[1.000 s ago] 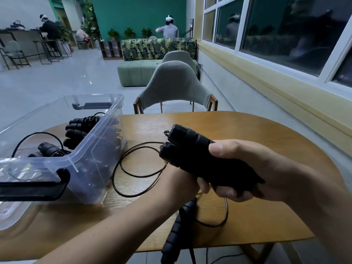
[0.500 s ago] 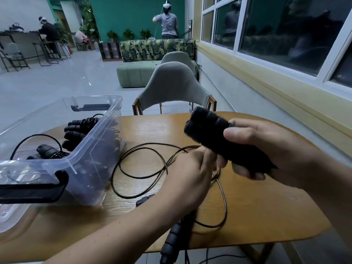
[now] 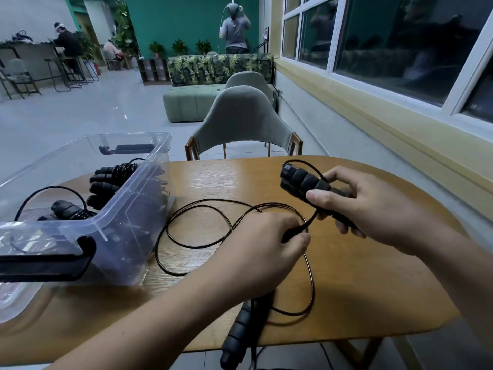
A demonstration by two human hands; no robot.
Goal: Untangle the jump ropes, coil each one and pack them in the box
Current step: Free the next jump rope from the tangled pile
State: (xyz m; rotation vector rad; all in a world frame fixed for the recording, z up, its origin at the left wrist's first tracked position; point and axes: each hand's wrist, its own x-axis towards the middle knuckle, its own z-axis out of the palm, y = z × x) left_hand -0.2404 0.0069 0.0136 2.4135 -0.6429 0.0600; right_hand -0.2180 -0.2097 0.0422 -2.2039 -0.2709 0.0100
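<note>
The right hand (image 3: 373,212), right of centre in the frame, has its fingers and thumb curled round a pair of black foam handles (image 3: 301,181), holding them above the table with their capped ends pointing toward the upper left. A thin loop of cord arches over those ends and passes behind the fingers. Just below and to the left, the left hand (image 3: 262,245) pinches a stretch of the black cord (image 3: 312,281) between thumb and fingers, low over the tabletop, the cord rising from the pinch to the bottom of the handles. From the left hand the cord spreads in loose overlapping loops across the wooden table (image 3: 373,297), toward the left and the lower centre. Another black handle (image 3: 238,329) hangs over the near table edge at the bottom of the frame, under the left forearm. At the left stands the clear plastic box (image 3: 128,209) with black latches; inside it lie coiled jump ropes (image 3: 112,177), their handles bundled together. Beyond the table's far edge, upper centre, stands a grey-green chair (image 3: 240,116).
</note>
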